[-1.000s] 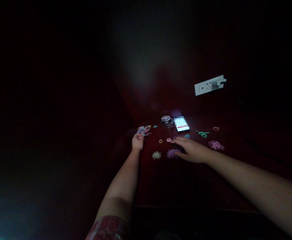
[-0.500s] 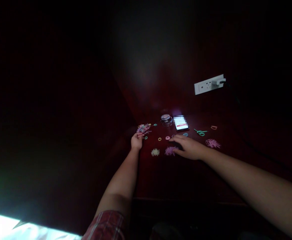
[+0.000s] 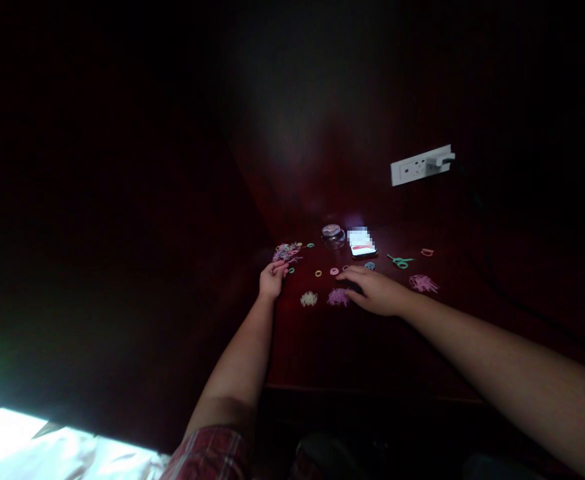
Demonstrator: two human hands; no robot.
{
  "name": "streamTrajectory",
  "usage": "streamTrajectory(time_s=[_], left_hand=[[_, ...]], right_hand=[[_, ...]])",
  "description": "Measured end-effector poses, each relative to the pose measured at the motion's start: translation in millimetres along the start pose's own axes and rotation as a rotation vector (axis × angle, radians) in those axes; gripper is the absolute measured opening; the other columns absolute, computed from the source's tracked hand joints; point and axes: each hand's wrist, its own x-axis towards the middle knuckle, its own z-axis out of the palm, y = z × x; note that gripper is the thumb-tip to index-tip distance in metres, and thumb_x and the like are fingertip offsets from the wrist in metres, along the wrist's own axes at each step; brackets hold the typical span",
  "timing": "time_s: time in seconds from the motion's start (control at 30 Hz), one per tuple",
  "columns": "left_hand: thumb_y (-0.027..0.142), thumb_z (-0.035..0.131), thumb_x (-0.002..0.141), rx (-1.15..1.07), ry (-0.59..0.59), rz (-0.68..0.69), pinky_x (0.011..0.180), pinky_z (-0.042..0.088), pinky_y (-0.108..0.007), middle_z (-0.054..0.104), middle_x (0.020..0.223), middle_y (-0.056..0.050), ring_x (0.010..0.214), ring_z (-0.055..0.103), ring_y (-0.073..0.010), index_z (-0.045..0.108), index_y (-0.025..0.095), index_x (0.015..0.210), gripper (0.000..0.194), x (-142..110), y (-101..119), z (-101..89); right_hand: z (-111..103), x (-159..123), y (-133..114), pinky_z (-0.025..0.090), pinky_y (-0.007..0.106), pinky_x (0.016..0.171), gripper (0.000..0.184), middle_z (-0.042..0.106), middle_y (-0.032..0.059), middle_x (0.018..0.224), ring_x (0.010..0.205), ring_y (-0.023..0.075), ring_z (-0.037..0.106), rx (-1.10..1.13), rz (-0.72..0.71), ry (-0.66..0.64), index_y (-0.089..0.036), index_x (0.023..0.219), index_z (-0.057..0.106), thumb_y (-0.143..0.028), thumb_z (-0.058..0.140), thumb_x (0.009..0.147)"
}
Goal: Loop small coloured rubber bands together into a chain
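Observation:
My left hand (image 3: 271, 279) is beside a mixed-colour heap of small rubber bands (image 3: 286, 252), its fingers loosely stretched out and nothing visible in them. Close to those fingertips lies a green band (image 3: 291, 271). My right hand (image 3: 376, 291) rests low over the table, thumb and fingers apart. Its thumb reaches the edge of a purple pile of bands (image 3: 338, 297), while its index finger is near a pink band (image 3: 334, 271). A pale yellow pile (image 3: 309, 299) and a single yellow band (image 3: 318, 273) lie between the hands.
Behind the bands stand a lidded clear jar (image 3: 333, 236) and a lit phone (image 3: 362, 243). Green scissors (image 3: 401, 262), an orange band (image 3: 427, 253) and a pink pile (image 3: 423, 283) lie to the right. A wall socket (image 3: 421, 165) holds a plug with a dark cable.
The green band by my left fingertips has come into view, and those fingers have loosened and drawn slightly back. My right hand stays nearly in place. The camera view has shifted a little.

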Motion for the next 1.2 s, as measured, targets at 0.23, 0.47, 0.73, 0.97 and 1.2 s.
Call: streamTrajectory(time_s=[0.23,0.47,0.73,0.97,1.2], left_hand=[[0.024,0.072,0.075,-0.034,-0.01,0.046,0.076,0.057,-0.031,0.071,0.092,-0.012,0.076,0.07,-0.0167,0.062,0.011,0.098,0.028,-4.2,2.5,-1.6],[0.021,0.075,0.072,-0.094,-0.108,0.18,0.073,0.054,-0.023,0.067,0.088,-0.005,0.074,0.068,-0.0118,0.06,0.014,0.101,0.034,-31.2,37.7,29.8],[0.022,0.074,0.078,-0.049,-0.457,0.476,0.07,0.056,-0.021,0.069,0.085,-0.003,0.075,0.069,-0.0114,0.06,0.016,0.101,0.028,-83.3,85.2,78.5],[0.026,0.076,0.076,-0.113,-0.528,0.38,0.067,0.057,-0.021,0.07,0.088,-0.004,0.074,0.07,-0.0123,0.058,0.016,0.098,0.031,-85.4,83.6,81.6],[0.027,0.077,0.076,-0.121,-0.557,0.367,0.069,0.057,-0.022,0.07,0.091,-0.006,0.077,0.071,-0.0128,0.057,0.015,0.098,0.032,-86.0,84.2,82.7]], right_hand=[[-3.3,1.9,-3.7,0.045,0.042,0.102,0.035,0.063,0.0131,0.121,0.115,0.0263,0.058,-0.035,0.031,-0.003,-0.016,0.121,0.06,-0.016,0.051,0.087],[-26.2,6.5,2.7,0.047,0.042,0.089,0.037,0.067,0.0115,0.105,0.099,0.0269,0.062,-0.175,0.29,0.335,-0.016,0.112,0.061,-0.004,0.041,0.084],[-12.4,4.4,-9.0,0.05,0.03,0.073,0.026,0.064,0.0038,0.088,0.08,0.0178,0.06,0.115,-0.005,0.161,-0.02,0.104,0.063,-0.022,0.07,0.079],[-11.9,2.6,-7.1,0.049,0.03,0.072,0.012,0.064,0.0031,0.085,0.076,0.0163,0.06,0.122,0.015,0.237,-0.021,0.097,0.065,-0.021,0.064,0.086],[-13.6,4.2,-10.3,0.049,0.029,0.071,0.011,0.064,0.0034,0.083,0.076,0.0166,0.06,0.105,-0.024,0.212,-0.019,0.093,0.065,-0.022,0.067,0.083]])
